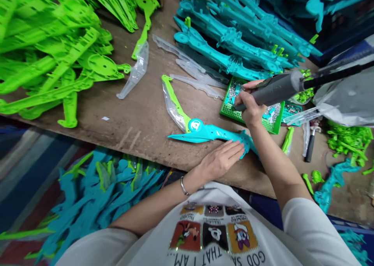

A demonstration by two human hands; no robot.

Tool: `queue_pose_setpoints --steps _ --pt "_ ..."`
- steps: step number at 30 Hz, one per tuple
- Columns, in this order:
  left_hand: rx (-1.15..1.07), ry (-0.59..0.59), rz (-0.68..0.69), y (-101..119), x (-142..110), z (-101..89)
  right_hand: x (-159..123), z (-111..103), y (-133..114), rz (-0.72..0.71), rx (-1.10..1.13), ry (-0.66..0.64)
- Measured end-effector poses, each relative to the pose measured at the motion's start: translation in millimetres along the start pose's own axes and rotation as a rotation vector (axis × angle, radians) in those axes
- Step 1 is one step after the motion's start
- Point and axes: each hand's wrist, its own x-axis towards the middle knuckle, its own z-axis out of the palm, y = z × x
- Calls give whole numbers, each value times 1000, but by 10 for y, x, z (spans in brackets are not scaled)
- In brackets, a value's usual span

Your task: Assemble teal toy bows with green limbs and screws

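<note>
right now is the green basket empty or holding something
Holding something: small silvery pieces and teal ones lie in the green basket.

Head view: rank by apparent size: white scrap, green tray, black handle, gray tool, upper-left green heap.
1. Upper-left green heap
2. Green tray and gray tool: unsure, tool looks nearer the camera and hides some tray
3. Black handle
4. White scrap

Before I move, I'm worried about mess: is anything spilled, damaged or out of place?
A small white scrap lies alone on the left of the table, matching no part around it, perhaps litter. The tabletop is scuffed near its front edge. No spill or broken part stands out.
</note>
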Motion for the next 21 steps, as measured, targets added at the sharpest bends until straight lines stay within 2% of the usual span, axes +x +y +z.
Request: queue_pose_setpoints --steps 6,9,14,18,21 --pt "10 -8 12 4 31 -36 -2 22 -23 -4 1 -72" --pt "19 13 5 1 37 -9 10 35 -86 -15 -34 -52" --pt "11 45 18 3 48 11 -86 102 -467 -69 62 34" --pt "-17 5 -7 27 66 -49 -374 228 -769 4 185 -102" --pt "-11 4 -19 46 85 -100 -571 302 -787 77 234 -190"
